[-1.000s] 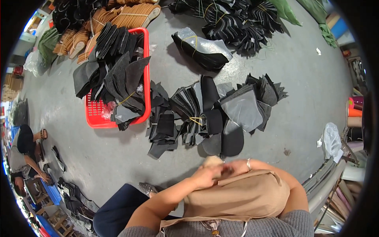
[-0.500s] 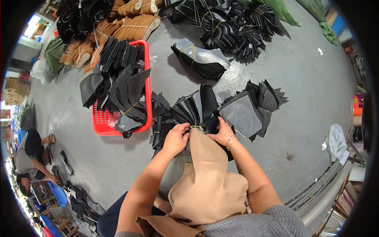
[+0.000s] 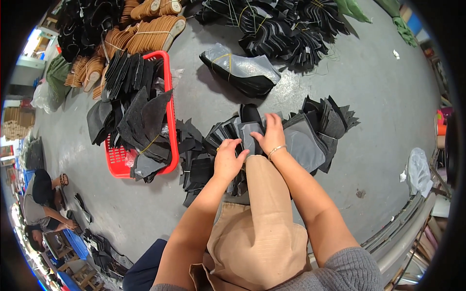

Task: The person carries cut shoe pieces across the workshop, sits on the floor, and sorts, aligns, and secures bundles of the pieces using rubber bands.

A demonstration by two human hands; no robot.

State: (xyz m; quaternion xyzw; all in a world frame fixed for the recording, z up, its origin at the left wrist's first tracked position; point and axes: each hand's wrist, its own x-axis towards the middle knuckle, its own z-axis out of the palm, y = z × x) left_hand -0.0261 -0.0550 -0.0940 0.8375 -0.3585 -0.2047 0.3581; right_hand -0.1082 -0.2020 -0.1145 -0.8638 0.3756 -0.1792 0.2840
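Note:
In front of my knees lies a fanned bundle of black cut fabric pieces [image 3: 221, 136], with a small grey piece [image 3: 248, 137] standing out at its middle. My left hand [image 3: 228, 159] rests against the near left side of this bundle, thumb and forefinger apart. My right hand [image 3: 270, 136] is at its right side, fingers stretched away from the thumb, whose tip touches the grey piece. A dark rounded piece [image 3: 250, 112] rises just beyond. To the right lies another bundle of grey and black pieces [image 3: 303, 143]. My tan apron [image 3: 267, 194] hides part of the near edge.
A red plastic basket [image 3: 171, 111] heaped with dark pieces stands left. Beyond lie a tied plastic-covered bundle [image 3: 242, 68], a black pile [image 3: 284, 36] and brown sole-shaped stacks [image 3: 155, 35]. A co-worker [image 3: 43, 208] crouches far left. Pipes [image 3: 407, 233] run along the right.
My right hand has moved up and its fingers have spread. My left hand has shifted slightly right. The grey piece now shows between them, and the yellow tie there is out of sight.

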